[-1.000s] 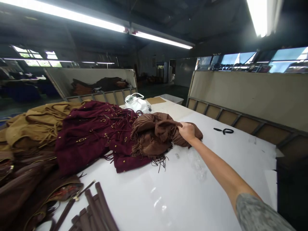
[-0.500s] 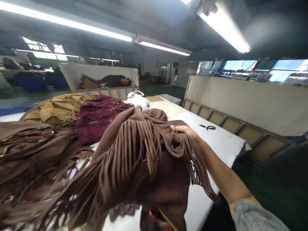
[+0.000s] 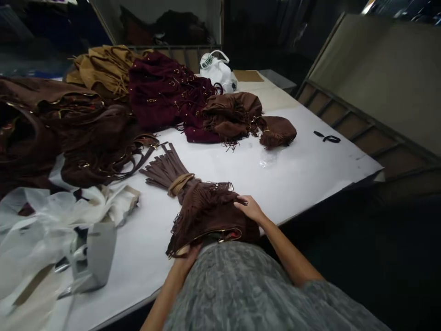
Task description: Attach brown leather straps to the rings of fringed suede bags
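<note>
The dark brown fringed bag [image 3: 217, 214] is lying at the near edge of the table [image 3: 213, 161], directly in front of the person's torso. Its gold-toned zipper [image 3: 203, 235] is facing the person, and red lining is showing at the right end of the opening. The right hand [image 3: 251, 209] is resting on the right side of the bag; its fingers are touching the fabric, but whether they are pinching it cannot be told. The left hand [image 3: 189, 258] is reaching to the near left corner; the bag is covering its fingers, so their state cannot be determined.

A bundle of brown straps [image 3: 165, 168], bound with a tan band [image 3: 181, 183], is touching the far left side of the bag. White wrapping [image 3: 41, 225] is lying to the left, near several dark brown bags [image 3: 99, 133]. Farther back, maroon bags [image 3: 161, 96] are lying between a tan bag [image 3: 103, 66] and a lighter brown bag [image 3: 237, 112]. A small brown pouch [image 3: 278, 131] is lying to the right of the latter. A black strap [image 3: 327, 137] is lying near the right edge of the table.
</note>
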